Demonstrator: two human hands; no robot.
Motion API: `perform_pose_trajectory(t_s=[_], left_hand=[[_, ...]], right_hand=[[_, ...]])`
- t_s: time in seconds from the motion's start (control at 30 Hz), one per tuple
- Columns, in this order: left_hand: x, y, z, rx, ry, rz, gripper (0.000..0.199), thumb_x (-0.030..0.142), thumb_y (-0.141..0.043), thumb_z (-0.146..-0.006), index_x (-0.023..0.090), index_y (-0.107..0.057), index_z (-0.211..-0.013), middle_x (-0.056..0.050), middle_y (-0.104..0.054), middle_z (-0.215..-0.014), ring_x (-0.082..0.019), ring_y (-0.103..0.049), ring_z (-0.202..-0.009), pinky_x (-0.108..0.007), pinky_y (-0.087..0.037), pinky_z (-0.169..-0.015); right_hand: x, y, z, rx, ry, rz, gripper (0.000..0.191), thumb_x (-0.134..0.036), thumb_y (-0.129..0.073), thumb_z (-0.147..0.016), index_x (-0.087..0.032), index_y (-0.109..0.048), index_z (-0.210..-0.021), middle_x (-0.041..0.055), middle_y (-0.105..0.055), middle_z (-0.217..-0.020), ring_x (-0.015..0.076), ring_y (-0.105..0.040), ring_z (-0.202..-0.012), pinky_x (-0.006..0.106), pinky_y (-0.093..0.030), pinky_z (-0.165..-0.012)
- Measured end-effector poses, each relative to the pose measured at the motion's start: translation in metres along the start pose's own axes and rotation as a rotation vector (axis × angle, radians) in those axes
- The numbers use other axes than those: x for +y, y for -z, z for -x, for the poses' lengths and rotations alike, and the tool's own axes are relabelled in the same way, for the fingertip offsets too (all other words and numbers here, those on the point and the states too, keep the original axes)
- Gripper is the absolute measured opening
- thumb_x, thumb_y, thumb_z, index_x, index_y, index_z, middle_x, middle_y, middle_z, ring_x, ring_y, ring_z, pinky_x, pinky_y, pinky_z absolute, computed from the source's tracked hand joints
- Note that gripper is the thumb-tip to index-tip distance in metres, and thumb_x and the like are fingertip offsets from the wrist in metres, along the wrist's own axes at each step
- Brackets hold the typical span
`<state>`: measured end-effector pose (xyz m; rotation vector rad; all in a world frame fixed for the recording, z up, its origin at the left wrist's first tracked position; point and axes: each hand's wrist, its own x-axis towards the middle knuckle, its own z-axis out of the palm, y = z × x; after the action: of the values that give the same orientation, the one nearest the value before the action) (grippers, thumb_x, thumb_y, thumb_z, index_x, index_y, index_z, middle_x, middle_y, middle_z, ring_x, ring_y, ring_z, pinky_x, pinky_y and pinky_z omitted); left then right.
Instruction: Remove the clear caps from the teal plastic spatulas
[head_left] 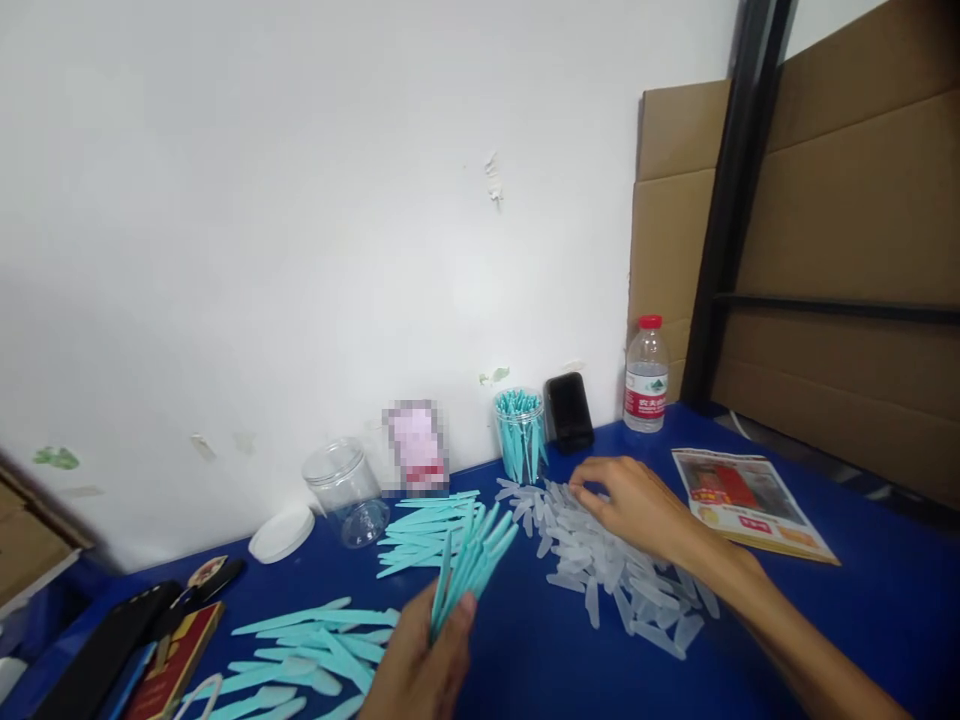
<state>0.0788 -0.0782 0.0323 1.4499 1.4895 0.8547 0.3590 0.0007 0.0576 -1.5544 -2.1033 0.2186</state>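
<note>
My left hand (431, 645) is closed around a bunch of turquoise eyebrow razors (474, 555), their slim ends fanned up and to the right. Over the far part of a heap of frosted clear plastic caps (600, 555), my right hand (626, 500) bends down with thumb and fingers curled together. Whatever is at its fingertips is too small to make out. Behind my left hand lies a stack of turquoise razors (424, 535). More loose razors (315, 650) are spread to its left, some with pale covers on their ends.
A full jar of razors (521, 440) stands by the wall beside a black device (568, 410). An open clear jar (345, 495) and white lid (282, 533) are left of it. A water bottle (646, 375) and booklet (754, 505) are right. A black phone-like object (109, 650) lies far left.
</note>
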Motion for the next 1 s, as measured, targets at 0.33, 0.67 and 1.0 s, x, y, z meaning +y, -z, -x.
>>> perform_pose_trajectory(t_s=[0.33, 0.67, 1.0], left_hand=[[0.017, 0.080, -0.080, -0.143, -0.510, -1.392, 0.050, 0.049, -0.016, -0.100, 0.016, -0.054, -0.104, -0.006, -0.066, -0.072, -0.022, -0.063, -0.064, -0.027, -0.037, -0.057], [0.003, 0.075, -0.098, -0.012, -0.689, -1.617, 0.038, 0.041, -0.025, -0.101, 0.020, -0.057, -0.107, -0.013, -0.062, -0.107, -0.029, -0.060, -0.096, -0.038, -0.048, -0.073], [0.020, 0.081, -0.055, 0.024, -0.764, -1.393, 0.037, 0.032, -0.031, -0.101, 0.022, -0.051, -0.131, -0.011, -0.061, -0.117, -0.026, -0.056, -0.106, -0.042, -0.044, -0.091]], right_hand=[[0.000, -0.002, 0.000, 0.110, 0.011, -0.025, 0.029, -0.025, -0.043, -0.091, -0.019, -0.070, -0.081, 0.0048, -0.067, -0.083, 0.0182, -0.063, -0.075, 0.026, -0.036, -0.064], [0.003, -0.004, -0.001, 0.115, 0.007, 0.002, 0.028, -0.026, -0.043, -0.092, -0.020, -0.068, -0.079, 0.0040, -0.066, -0.081, 0.0179, -0.063, -0.073, 0.026, -0.035, -0.062], [0.005, -0.007, 0.000, 0.116, 0.060, 0.028, 0.030, -0.028, -0.042, -0.092, -0.021, -0.069, -0.083, 0.0044, -0.067, -0.083, 0.0189, -0.064, -0.074, 0.027, -0.040, -0.064]])
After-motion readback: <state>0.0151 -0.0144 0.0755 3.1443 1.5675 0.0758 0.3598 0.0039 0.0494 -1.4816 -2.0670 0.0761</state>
